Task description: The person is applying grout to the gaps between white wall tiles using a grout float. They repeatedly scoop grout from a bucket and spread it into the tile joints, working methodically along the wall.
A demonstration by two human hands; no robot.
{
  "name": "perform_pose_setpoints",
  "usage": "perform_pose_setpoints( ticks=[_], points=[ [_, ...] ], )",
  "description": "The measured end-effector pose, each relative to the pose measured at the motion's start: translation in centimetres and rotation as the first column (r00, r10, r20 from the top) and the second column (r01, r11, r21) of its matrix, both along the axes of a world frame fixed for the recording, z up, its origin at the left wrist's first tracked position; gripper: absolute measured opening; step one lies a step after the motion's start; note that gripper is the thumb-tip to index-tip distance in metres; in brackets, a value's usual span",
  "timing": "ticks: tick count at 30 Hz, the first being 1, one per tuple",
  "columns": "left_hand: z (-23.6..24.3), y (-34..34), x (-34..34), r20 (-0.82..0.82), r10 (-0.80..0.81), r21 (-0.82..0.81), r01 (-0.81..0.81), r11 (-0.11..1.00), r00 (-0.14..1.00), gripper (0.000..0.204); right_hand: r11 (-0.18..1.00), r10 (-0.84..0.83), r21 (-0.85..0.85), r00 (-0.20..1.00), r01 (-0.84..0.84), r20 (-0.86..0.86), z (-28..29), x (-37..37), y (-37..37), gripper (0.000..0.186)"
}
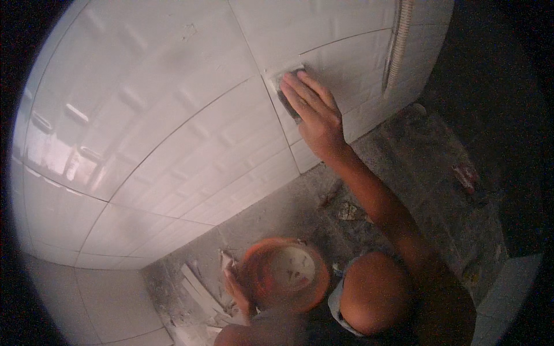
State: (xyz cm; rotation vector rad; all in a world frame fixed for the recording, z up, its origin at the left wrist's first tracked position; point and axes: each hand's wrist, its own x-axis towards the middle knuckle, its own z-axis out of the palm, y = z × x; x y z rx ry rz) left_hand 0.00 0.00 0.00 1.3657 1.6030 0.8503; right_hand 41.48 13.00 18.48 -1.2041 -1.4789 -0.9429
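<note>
My right hand (317, 118) reaches up to the white tiled wall (219, 115). Its fingers press a small dark flat spreader (288, 106) against a tile, right beside an upright joint. Whitish paste (274, 82) shows at the spreader's upper left edge. Low down, my left hand (235, 288) is closed at the left side of an orange bowl (324, 282), its fingers along the rim and partly in shadow. Inside the bowl lies pale paste (297, 264). My bent knee (375, 294) is just right of the bowl.
Thin white strips (202, 291) and scraps lie on the dusty grey floor (265, 216) left of the bowl. A crumpled scrap (349, 211) sits below my right forearm. A ribbed pale conduit (399, 46) runs down the wall at right. A reddish packet (466, 176) lies farther right.
</note>
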Motion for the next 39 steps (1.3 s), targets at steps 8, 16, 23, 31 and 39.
perform_pose_setpoints(
  ticks=[8,16,23,31,39],
  points=[
    [0.0,0.2,1.6,0.072,0.013,-0.040,-0.011,0.999,0.997,0.062,0.999,-0.037,0.033,0.999,0.038,-0.010,1.9,3.5,0.1,0.062],
    [-2.3,-0.1,0.9,0.161,0.048,-0.054,-0.040,0.998,0.986,0.060,0.991,-0.061,0.120,0.998,0.057,0.030,1.3,3.8,-0.1,0.056],
    [-2.7,0.7,0.5,0.243,0.079,-0.063,-0.066,0.996,0.967,0.059,1.000,-0.021,0.011,1.000,0.021,0.002,-4.2,4.0,0.3,0.058],
    [-3.1,1.1,1.6,0.336,0.082,-0.093,-0.054,0.994,0.938,0.057,0.999,-0.048,0.006,0.999,0.048,-0.024,-2.6,6.1,1.3,0.065],
    [-3.1,0.2,-0.6,0.383,0.139,-0.118,-0.101,0.988,0.913,0.055,0.990,0.037,0.137,0.996,-0.025,-0.081,-0.2,8.2,1.7,0.069]
  ],
)
